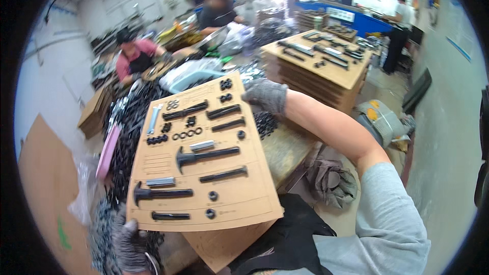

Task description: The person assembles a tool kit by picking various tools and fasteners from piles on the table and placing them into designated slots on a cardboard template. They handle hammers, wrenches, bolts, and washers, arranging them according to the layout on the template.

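Observation:
A tan cardboard sheet (254, 203) is held up, tilted, in front of me. My left hand (130, 244), in a grey glove, grips its near left corner. My right hand (267, 95), gloved in grey too, is closed on the far right edge. Fixed in rows on the sheet are black bolts (223, 174), two wide-headed bolts (209, 157), silver sleeves (160, 182), a small wrench (154, 119), several washers (187, 133) and black nuts (213, 195). Under the near edge another piece of cardboard (224, 247) shows.
Loose dark metal parts (127, 155) are heaped on the left, with a pink tray (108, 152) beside them. A stack of cardboard sheets (300, 79) bearing hardware stands at the far right. Three people work farther back. A grey cloth bundle (333, 183) lies right of me.

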A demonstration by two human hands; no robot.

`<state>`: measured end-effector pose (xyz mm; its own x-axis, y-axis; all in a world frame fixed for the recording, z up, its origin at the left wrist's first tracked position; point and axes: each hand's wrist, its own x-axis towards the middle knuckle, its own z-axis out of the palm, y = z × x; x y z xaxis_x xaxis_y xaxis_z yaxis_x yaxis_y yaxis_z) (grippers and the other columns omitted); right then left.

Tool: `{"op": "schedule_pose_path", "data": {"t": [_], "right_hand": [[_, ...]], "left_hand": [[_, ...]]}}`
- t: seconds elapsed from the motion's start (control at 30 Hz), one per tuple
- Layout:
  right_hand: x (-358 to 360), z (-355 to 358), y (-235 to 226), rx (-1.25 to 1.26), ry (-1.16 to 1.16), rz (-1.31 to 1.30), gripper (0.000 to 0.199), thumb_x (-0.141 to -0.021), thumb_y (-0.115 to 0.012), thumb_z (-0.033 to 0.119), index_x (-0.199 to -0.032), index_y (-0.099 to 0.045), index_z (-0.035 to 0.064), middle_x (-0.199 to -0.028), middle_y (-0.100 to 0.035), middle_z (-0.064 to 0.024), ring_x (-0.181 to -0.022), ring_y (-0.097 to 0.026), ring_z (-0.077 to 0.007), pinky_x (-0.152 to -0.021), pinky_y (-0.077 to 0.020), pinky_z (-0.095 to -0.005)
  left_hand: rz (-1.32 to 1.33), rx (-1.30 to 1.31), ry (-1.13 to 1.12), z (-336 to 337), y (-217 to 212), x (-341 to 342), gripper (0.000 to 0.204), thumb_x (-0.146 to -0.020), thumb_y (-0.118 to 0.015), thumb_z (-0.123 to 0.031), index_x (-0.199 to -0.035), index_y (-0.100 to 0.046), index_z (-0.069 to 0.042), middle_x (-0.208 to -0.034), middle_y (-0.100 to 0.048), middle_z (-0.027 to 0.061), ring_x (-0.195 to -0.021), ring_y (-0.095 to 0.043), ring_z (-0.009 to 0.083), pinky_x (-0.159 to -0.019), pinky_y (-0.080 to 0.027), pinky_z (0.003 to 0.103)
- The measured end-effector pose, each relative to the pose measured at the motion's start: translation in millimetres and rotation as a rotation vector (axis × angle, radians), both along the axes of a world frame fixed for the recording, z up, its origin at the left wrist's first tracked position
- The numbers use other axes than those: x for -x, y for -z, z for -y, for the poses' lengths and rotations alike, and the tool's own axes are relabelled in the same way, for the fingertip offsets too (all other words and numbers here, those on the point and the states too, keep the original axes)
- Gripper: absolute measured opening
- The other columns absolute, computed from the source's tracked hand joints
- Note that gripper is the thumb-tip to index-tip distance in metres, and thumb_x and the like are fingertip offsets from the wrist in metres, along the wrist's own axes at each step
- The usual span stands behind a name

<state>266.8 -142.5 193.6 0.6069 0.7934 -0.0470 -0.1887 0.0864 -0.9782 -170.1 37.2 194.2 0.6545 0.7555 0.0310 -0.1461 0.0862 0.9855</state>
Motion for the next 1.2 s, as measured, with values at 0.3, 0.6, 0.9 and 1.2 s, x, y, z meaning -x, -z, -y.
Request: {"op": "schedule_pose_path", "data": {"t": [0.3,0.6,0.9,1.2], "right_hand": [[-91,96,-103,-0.001,0.301,-0.001,0.024,-0.082,-0.059,-0.002,-0.106,-0.06,0.0023,-0.091,-0.066,-0.0105,-0.078,-0.067,-0.0195,-0.056,-0.0554,-0.0268],[-160,218,-135,0.124,0.597,0.148,0.008,-0.086,-0.064,0.009,-0.082,-0.059,0.0059,-0.071,-0.061,-0.0068,-0.056,-0.058,-0.0137,-0.047,-0.052,-0.0234],[-218,325,-96,0.052,0.885,0.111,0.004,-0.088,-0.06,0.006,-0.089,-0.059,0.0092,-0.077,-0.061,-0.0048,-0.072,-0.062,-0.0165,-0.058,-0.056,-0.0259],[-203,356,-76,0.081,1.071,0.057,0.008,-0.086,-0.063,0.006,-0.09,-0.058,0.0105,-0.079,-0.061,-0.0021,-0.069,-0.06,-0.0134,-0.055,-0.0546,-0.0241]], "left_hand": [[0.091,-0.106,0.443,-43,-92,-152,0.052,-0.083,-0.063,-0.018,-0.126,-0.05,0.007,-0.11,-0.064,0.0097,-0.083,-0.064,0.0059,-0.06,-0.053,0.011],[0.11,0.127,0.693,-65,-98,-355,0.046,-0.082,-0.057,-0.006,-0.127,-0.051,0.004,-0.109,-0.065,0.0116,-0.081,-0.068,0.0149,-0.06,-0.06,0.019],[0.053,0.221,0.688,36,-79,-506,0.015,-0.082,-0.061,-0.007,-0.097,-0.061,-0.006,-0.085,-0.063,0.0021,-0.067,-0.059,0.0121,-0.053,-0.051,0.02],[-0.035,0.152,0.788,50,-56,-588,0.009,-0.083,-0.062,-0.004,-0.092,-0.06,-0.003,-0.082,-0.06,0.0043,-0.065,-0.059,0.013,-0.05,-0.053,0.018]]}}
